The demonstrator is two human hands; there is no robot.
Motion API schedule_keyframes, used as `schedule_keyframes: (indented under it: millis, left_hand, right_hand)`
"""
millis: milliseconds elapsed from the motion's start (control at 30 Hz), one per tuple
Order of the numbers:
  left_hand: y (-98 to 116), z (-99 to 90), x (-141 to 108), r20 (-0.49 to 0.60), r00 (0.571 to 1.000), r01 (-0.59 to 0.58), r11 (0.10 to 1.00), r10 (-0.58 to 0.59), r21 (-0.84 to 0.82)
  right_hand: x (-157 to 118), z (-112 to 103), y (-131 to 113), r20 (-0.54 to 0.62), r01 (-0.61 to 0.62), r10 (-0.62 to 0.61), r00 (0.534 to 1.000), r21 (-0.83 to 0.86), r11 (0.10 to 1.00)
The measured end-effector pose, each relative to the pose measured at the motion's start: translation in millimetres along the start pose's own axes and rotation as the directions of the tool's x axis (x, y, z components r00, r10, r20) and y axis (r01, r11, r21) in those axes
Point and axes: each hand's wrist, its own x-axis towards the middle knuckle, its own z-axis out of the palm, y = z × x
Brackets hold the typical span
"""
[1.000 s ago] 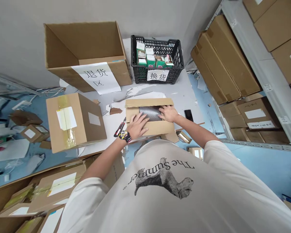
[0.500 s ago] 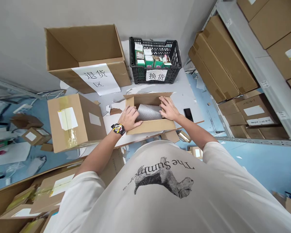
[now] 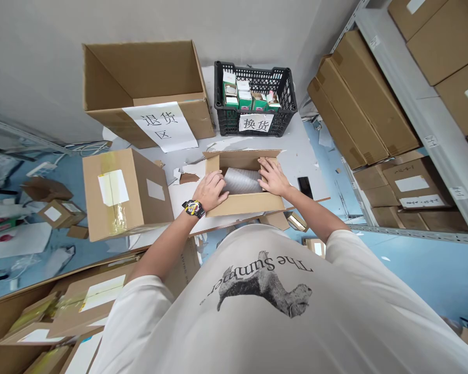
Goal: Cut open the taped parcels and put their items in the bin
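Left hand [image 3: 211, 191] flat on silver padded wrap [image 3: 242, 181] inside open cardboard box [image 3: 245, 205]; left fingers [image 3: 220, 182] spread, pressing down, no pinch. Right hand [image 3: 271, 176] on wrap's other end, right fingers [image 3: 265, 167] likewise spread. Black phone [image 3: 305, 187] just beyond box's right side; black plastic crate [image 3: 284, 98] of small green-and-white cartons [image 3: 242, 98] past box's far flap.

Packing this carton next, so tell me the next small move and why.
Probably press the silvery wrap down inside the cardboard box: your left hand and right hand already rest at its ends, and the flaps stand open, so seating it now should let them fold over cleanly.
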Motion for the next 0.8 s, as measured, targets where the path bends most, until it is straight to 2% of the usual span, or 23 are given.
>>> schedule_keyframes:
  millis: [100, 200, 300, 367, 467, 533, 667, 800]
  left_hand:
    - [-1, -5.4, -5, -0.040, 0.999, 0.022, 1.000, -0.021, 0.017]
    - [-5, -16.1, -18, -0.103, 0.991, 0.097, 0.992, -0.088, 0.078]
    - [-10, -27.3, -29, -0.087, 0.981, 0.187, 0.971, -0.176, 0.149]
    - [-13, -31.9, -28, -0.012, 0.977, 0.214, 0.961, -0.215, 0.176]
    - [-21, -33.9, -13, 0.142, 0.970, 0.170, 0.966, -0.199, 0.194]
    - [-30, -33.5, 0, 0.204, 0.961, 0.146, 0.967, -0.189, 0.209]
    - [-51, -30.0, 12, 0.283, 0.932, 0.171, 0.964, -0.225, 0.204]
    - [-66, -23.6, 8, 0.324, 0.924, 0.163, 0.977, -0.200, 0.138]
  right_hand:
    - [-4, -6, 1, -0.036, 0.006, -0.005, 0.999, 0.040, 0.999]
    - [-15, -20, 7, -0.141, -0.010, 0.023, 0.990, 0.092, 0.996]
    - [-27, -34, 8, -0.196, -0.041, 0.055, 0.979, 0.076, 0.996]
    - [-30, -36, 4, -0.169, -0.038, 0.043, 0.985, 0.030, 0.999]
    - [-27, -27, -3, -0.080, -0.044, 0.045, 0.996, 0.003, 0.999]
    - [-25, -21, -2, -0.048, -0.084, 0.084, 0.995, -0.001, 0.996]
    - [-29, -20, 21, -0.032, -0.139, 0.137, 0.990, -0.065, 0.988]
    - [-35, -23, 47, 0.132, -0.165, 0.165, 0.977, -0.015, 0.986]
